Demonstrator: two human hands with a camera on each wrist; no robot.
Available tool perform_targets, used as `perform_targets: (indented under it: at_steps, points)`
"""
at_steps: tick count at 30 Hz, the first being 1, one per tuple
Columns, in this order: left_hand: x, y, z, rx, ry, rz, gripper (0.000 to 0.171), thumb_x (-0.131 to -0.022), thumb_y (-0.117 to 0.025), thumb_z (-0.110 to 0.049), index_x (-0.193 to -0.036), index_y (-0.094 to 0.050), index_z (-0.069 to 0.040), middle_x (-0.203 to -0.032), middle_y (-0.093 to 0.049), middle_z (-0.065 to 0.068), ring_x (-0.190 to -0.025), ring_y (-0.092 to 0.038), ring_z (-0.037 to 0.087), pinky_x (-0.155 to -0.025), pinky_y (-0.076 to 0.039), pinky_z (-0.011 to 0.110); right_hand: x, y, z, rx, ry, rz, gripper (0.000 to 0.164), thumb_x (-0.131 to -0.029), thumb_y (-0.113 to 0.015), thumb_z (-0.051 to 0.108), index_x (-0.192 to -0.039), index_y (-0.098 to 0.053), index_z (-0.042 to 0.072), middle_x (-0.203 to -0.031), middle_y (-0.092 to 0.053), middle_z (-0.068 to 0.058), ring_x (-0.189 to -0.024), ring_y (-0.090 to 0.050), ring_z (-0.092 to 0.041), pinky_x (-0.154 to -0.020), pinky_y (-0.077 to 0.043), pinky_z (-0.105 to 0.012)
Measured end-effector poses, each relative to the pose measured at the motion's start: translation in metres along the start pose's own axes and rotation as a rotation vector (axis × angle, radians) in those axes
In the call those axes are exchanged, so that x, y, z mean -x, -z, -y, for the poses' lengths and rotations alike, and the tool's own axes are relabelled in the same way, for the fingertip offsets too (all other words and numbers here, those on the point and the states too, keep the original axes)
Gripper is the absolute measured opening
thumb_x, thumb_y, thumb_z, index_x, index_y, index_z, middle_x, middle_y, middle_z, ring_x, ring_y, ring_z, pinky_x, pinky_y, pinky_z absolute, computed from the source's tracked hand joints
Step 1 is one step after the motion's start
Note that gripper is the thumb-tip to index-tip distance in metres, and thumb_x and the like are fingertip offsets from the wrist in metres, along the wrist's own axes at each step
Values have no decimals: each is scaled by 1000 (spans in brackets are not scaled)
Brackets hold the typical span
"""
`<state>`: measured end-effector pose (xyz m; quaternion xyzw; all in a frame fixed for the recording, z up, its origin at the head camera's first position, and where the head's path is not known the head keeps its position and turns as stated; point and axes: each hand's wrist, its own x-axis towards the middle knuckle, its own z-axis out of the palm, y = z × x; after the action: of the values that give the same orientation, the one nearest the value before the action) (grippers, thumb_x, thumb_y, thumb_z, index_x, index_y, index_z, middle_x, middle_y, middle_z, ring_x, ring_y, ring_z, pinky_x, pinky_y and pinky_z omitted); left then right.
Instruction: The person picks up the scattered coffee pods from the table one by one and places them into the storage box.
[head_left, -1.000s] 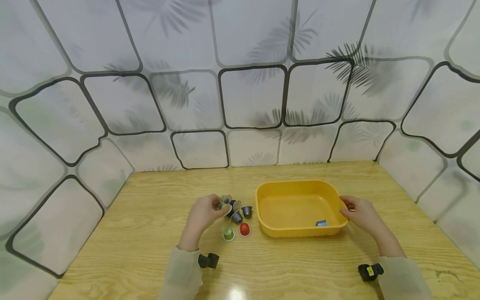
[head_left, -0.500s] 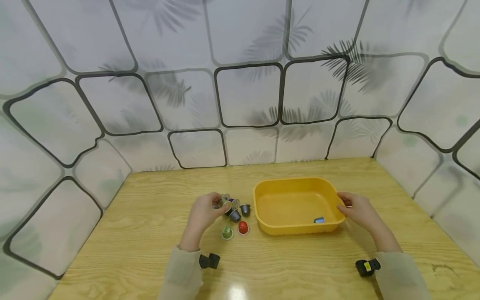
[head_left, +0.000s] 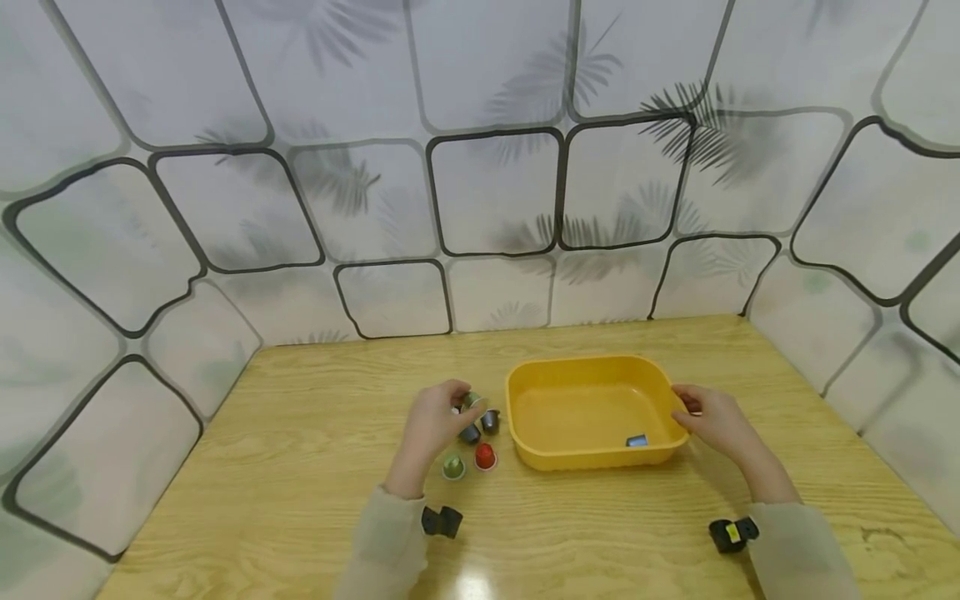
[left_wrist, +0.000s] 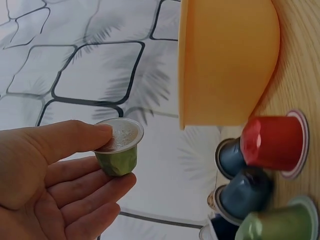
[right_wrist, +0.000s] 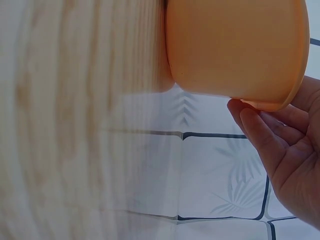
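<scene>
In the left wrist view a green coffee capsule (left_wrist: 120, 160) with a pale foil lid is pinched between thumb and fingers of my left hand (head_left: 437, 421). That hand is raised over the loose capsules, left of the yellow plastic tub (head_left: 581, 460). My right hand (head_left: 716, 421) grips the tub's right rim, thumb in front and other fingers partly hidden. A blue capsule (head_left: 637, 441) lies on its side inside the tub. Below the left hand stand a red capsule (head_left: 485, 456) and another green capsule (head_left: 453, 466); a dark grey capsule (head_left: 491, 422) sits close behind.
Several more dark capsules (left_wrist: 245, 195) lie bunched beside the red one, partly hidden by the left hand in the head view. Wood-grain table (head_left: 247, 467) surrounds everything. A patterned cloth wall (head_left: 495, 192) rises at the back and both sides.
My left hand has lifted the green capsule from the pile and moved right, toward the tub. The right hand keeps its grip on the rim; the view has shifted slightly.
</scene>
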<state>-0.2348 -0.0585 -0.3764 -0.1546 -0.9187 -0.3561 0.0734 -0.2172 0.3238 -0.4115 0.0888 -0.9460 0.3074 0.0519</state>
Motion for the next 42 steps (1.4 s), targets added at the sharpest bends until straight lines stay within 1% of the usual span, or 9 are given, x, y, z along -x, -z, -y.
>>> perform_targets:
  at_steps: [7,14,17,23,26,31,34,39,42]
  points:
    - [-4,-10,-10,19,-30,21,36,-78,-68,-18,-106,-59,2,-99,-62,11,-90,-58,24,-77,-47,36,1,0,0,0,10,-10,42,-83,-59,4,-117,-45,-16,-106,-53,-32,-92,-54,-41,-69,-49,-41]
    - [-8,-18,-16,0,-63,15,33,-78,-68,-19,-104,-61,2,-95,-64,9,-90,-59,22,-77,-47,35,2,-1,2,-3,9,-11,41,-83,-58,4,-117,-45,-16,-105,-54,-31,-92,-54,-40,-69,-49,-41]
    - [-9,-22,-19,11,-78,18,32,-78,-68,-19,-102,-61,1,-94,-64,8,-90,-59,22,-77,-47,35,2,-1,3,-5,9,-10,41,-83,-58,4,-116,-45,-17,-105,-54,-31,-92,-54,-40,-69,-49,-41]
    - [-11,-29,-25,68,-55,48,32,-79,-67,-20,-105,-61,0,-96,-63,6,-92,-58,21,-75,-48,32,2,-2,1,-1,2,-8,41,-84,-58,4,-117,-45,-16,-104,-54,-30,-91,-54,-40,-68,-50,-40]
    - [-13,-35,-26,59,-72,44,32,-79,-67,-20,-104,-61,-1,-96,-63,6,-91,-58,20,-73,-48,30,1,-2,-1,2,-5,-7,42,-84,-57,5,-118,-45,-16,-104,-54,-30,-92,-54,-40,-67,-50,-39]
    - [-17,-44,-28,12,-114,26,31,-79,-68,-22,-102,-62,-2,-94,-64,6,-89,-59,20,-74,-48,31,-1,-2,-3,6,-13,-6,42,-84,-57,4,-118,-45,-16,-105,-54,-30,-93,-53,-41,-68,-50,-40]
    - [-18,-47,-32,-2,-118,21,31,-79,-67,-25,-101,-63,-3,-93,-64,6,-88,-59,20,-72,-48,31,-2,-2,-3,8,-16,-3,42,-84,-57,4,-118,-45,-15,-106,-53,-30,-93,-53,-41,-68,-50,-40]
    - [-20,-52,-35,-43,-136,10,32,-80,-65,-32,-100,-65,-7,-90,-65,2,-82,-59,17,-67,-48,28,-1,-2,-3,4,-18,-1,42,-84,-57,5,-119,-45,-15,-107,-53,-30,-94,-53,-40,-69,-50,-40]
    - [-22,-55,-38,-40,-157,12,31,-81,-64,-33,-98,-65,-8,-88,-65,0,-82,-59,17,-68,-47,29,-1,-1,-3,-3,-16,-2,42,-84,-57,5,-119,-44,-15,-108,-52,-31,-95,-53,-41,-69,-50,-40]
